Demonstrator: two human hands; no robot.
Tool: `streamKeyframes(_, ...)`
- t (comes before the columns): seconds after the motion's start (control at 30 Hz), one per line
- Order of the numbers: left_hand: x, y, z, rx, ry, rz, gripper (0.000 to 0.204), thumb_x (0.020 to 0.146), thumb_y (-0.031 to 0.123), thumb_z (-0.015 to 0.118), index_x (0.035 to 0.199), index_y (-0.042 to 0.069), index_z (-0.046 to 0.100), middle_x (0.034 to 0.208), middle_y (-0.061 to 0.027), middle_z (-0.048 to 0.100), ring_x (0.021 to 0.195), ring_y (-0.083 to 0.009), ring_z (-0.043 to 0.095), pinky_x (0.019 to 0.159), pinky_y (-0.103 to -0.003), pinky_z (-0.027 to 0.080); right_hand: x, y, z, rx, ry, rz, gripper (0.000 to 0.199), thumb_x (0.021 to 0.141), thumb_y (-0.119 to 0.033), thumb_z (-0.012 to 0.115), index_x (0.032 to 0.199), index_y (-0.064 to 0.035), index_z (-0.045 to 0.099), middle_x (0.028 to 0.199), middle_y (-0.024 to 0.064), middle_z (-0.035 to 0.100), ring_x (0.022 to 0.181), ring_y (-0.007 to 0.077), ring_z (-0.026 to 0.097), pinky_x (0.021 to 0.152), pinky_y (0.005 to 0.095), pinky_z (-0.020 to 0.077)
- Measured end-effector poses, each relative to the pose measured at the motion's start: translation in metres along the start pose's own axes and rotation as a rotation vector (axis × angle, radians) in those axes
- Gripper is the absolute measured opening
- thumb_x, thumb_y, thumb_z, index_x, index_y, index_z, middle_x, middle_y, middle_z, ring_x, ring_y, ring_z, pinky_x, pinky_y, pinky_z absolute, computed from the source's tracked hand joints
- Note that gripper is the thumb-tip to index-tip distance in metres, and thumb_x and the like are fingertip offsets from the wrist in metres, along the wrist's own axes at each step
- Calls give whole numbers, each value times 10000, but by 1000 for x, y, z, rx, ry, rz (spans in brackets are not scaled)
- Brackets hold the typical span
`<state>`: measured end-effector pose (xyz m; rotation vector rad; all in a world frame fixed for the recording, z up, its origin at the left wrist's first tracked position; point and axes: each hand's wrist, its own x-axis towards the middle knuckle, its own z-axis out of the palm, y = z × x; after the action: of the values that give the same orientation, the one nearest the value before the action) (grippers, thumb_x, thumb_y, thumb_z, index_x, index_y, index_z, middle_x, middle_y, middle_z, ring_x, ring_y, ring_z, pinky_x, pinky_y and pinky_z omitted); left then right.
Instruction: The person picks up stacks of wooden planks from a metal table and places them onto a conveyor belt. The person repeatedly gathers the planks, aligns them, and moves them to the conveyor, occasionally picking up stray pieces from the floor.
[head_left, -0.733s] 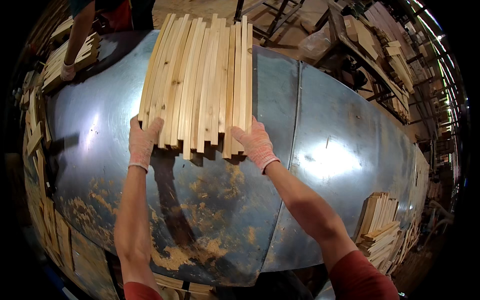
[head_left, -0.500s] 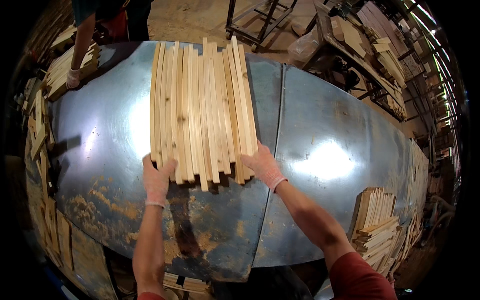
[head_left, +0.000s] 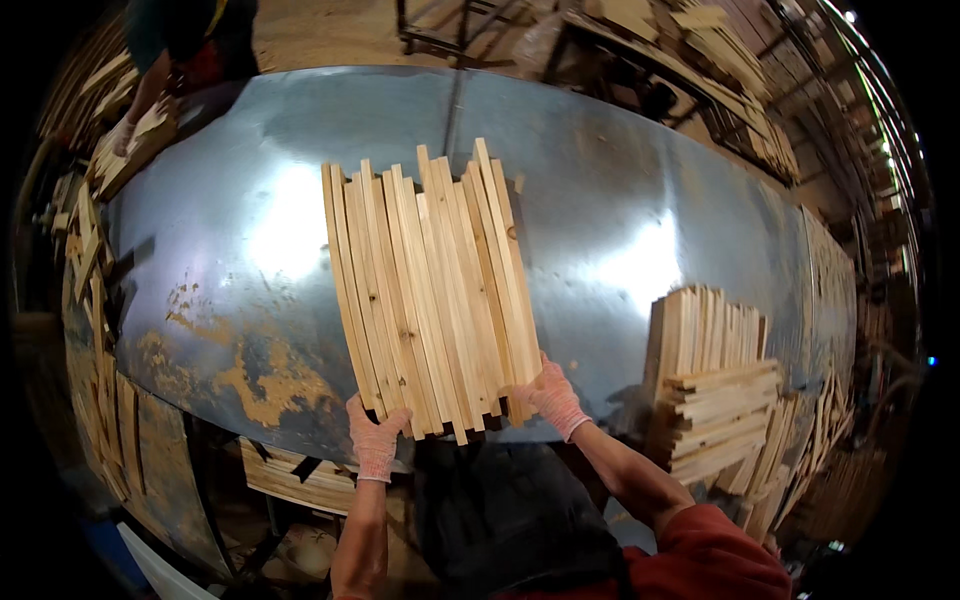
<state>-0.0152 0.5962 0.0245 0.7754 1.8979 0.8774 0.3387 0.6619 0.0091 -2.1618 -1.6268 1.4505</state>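
A wide row of light wooden strips, side by side with uneven ends, lies between my hands at the near side of the metal-topped table. My left hand, in a pinkish knit glove, is closed on the row's near left corner, thumb on top of the strips. At the near right corner my right hand, gloved alike, grips the outer strips with its thumb on their upper face. The fingers under the wood are hidden. Some strips stick out farther than others at both ends.
The metal tabletop has sawdust at its near left. Stacked wooden strips stand at the right. Far left, a co-worker's gloved hand is at another wood pile. A bench with boards stands beyond the table.
The row of strips has come toward me and to the right across the tabletop, with both hands still on its near corners. My view has shifted to the right as well.
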Motion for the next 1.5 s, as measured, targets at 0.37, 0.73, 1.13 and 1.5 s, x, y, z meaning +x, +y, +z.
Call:
streamKeyframes(0.37,-100,-32,34,73,-141,-3,531,957,195,810,1387,-6,572,1270,-122,643,1146,-241,620,1037,-390,514,-173,122,18,390,74,81,1050,781,-469,909,1657,-165,415,1457,267,587,1395,420,564,1177,460,474)
streamKeyframes(0.73,-238,21,91,379,-487,29,249,964,247,773,1041,10,772,957,-158,747,894,-202,695,878,-376,573,-177,166,56,1293,-213,195,851,894,-229,869,1616,1,481,1441,93,663,1276,188,628,1121,341,492)
streamKeyframes(1.13,-251,-88,199,-479,-580,-593,791,922,302,881,1552,-6,515,1450,-77,636,1330,-217,580,1158,-348,434,-168,172,42,1217,-172,179,821,867,-167,909,1575,-7,527,1352,106,713,1190,226,689,1033,386,570)
streamKeyframes(1.5,-301,-13,94,-130,-826,-420,644,853,278,933,1303,-60,620,1123,-82,697,942,-142,661,879,-293,561,-174,160,28,1095,-204,267,443,953,-200,828,1343,-101,641,964,-5,683,728,109,561,642,268,445)
